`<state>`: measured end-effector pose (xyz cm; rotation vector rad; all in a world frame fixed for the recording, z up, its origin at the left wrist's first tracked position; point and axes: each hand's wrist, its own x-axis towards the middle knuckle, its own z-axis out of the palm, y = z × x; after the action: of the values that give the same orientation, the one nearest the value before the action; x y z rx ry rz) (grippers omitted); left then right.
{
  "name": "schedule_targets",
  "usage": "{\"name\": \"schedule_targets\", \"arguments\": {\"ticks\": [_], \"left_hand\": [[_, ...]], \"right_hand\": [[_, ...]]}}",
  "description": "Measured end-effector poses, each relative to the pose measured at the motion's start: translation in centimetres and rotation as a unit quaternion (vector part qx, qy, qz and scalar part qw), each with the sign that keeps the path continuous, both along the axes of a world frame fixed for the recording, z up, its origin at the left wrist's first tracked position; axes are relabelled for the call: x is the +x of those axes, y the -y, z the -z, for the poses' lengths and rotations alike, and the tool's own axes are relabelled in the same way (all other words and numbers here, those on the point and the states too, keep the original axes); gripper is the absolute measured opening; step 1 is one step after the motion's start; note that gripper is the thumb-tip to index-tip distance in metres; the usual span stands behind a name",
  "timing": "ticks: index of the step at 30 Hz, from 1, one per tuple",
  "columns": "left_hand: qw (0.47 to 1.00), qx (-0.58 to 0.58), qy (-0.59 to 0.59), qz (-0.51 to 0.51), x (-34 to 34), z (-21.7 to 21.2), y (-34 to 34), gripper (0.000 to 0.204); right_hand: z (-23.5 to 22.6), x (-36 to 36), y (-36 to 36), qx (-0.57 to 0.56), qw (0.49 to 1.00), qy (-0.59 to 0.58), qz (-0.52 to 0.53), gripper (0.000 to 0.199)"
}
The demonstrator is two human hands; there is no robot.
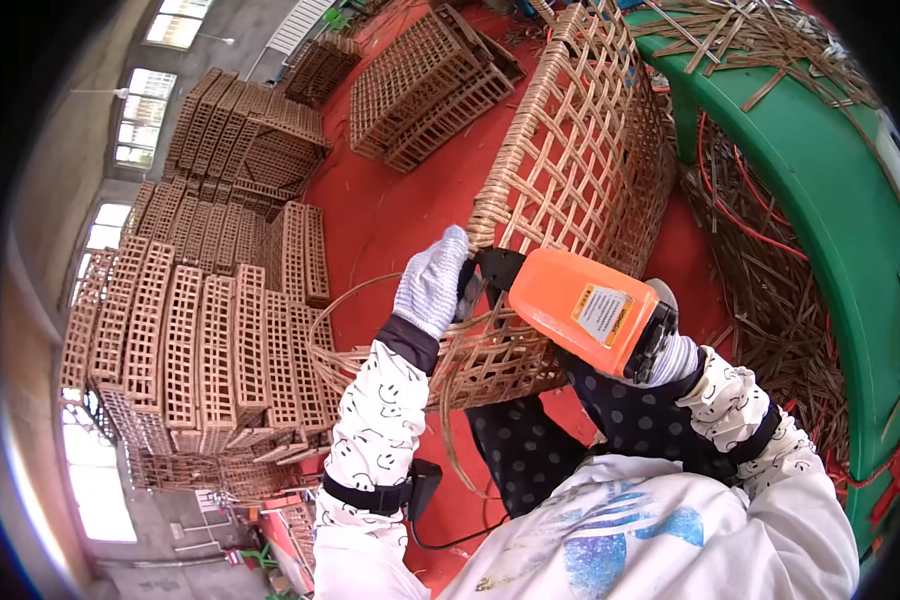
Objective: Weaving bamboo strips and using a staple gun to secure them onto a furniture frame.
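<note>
Head view, looking down at lap. Woven cane basket [570, 160] upright on knees, long axis running up and away from body; bottom rim at centre. L hand [432, 285], gloved, clamped on rim corner w/ loose cane strands [370, 350] trailing left. R hand [670, 355] mostly hidden, wrapped round rear grip of orange power tool [580, 305]; tool nose [495, 268] pointing left, touching rim just beside L fingers. L hand nearer basket. Below: red floor [390, 215]. Left: stacks of lattice panels [200, 340], windows behind. Right: green bench [820, 190], cane scraps.
</note>
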<state>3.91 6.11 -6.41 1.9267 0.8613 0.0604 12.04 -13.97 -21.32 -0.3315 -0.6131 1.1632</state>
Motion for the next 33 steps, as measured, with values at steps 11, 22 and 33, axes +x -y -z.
{"name": "schedule_targets", "arguments": {"ticks": [11, 22, 33], "left_hand": [[0.997, -0.021, 0.012, -0.068, 0.1, -0.1, 0.2, 0.048], [0.999, -0.006, 0.04, 0.023, -0.5, -0.3, 0.5, 0.042], [0.923, 0.362, -0.126, 0.047, -0.3, -0.5, 2.1, 0.048]], "right_hand": [[-5.2, 0.7, 2.2, -0.122, 0.789, 0.516, 0.312, 0.041], [-15.1, 7.1, 17.4, -0.546, 0.488, 0.564, 0.381, 0.072], [-8.2, 19.7, 21.8, -0.762, 0.298, 0.498, 0.288, 0.069]]}}
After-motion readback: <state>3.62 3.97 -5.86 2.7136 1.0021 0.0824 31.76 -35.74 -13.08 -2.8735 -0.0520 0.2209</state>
